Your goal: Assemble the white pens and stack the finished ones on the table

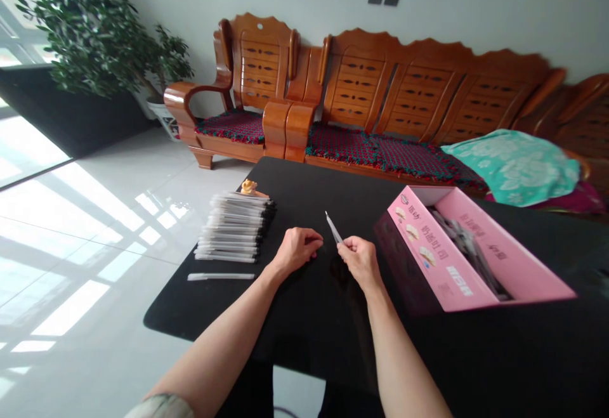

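Observation:
A slim pale pen (333,228) with its tip bare points up and away, and my right hand (359,259) pinches it by the near end. Just to its left, my left hand (297,248) is closed with thumb and fingers curled together over the black table; whatever it may hold is hidden. A thick stack of clear-barrelled pens (231,231) with dark ends lies at the table's left. In front of that stack lies one separate pen (221,276). On the right stands an open pink box (423,259) with several dark, slender items (469,247) inside.
The black table (323,180) has its left edge near the pens. A small orange figurine (248,187) stands behind the stack. Wooden sofas (366,82) line the wall, with a turquoise cloth (518,164) on the seat. A potted plant (104,37) stands at left.

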`<action>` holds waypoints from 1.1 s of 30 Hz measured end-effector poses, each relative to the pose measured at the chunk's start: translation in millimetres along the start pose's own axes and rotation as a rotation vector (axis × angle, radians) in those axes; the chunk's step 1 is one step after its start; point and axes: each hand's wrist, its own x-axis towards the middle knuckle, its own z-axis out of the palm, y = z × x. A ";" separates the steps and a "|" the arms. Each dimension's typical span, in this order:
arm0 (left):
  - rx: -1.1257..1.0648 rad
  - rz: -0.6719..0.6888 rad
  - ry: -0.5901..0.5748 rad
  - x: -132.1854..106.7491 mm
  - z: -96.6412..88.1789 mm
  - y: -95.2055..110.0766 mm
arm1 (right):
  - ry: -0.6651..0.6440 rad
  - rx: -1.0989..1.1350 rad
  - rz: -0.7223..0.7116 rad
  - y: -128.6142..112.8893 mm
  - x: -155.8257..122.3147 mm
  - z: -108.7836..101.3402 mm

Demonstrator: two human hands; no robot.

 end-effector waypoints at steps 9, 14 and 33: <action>-0.599 -0.170 -0.106 4.0 5.9 -6.0 | -0.235 0.384 -0.013 -15.0 -11.3 13.0; -0.530 -0.110 -0.194 0.3 1.0 -1.3 | -0.035 0.618 0.026 -3.6 -2.0 -0.3; -0.181 0.025 -0.420 -7.4 -6.8 11.9 | 0.207 1.002 0.068 12.0 8.5 -13.4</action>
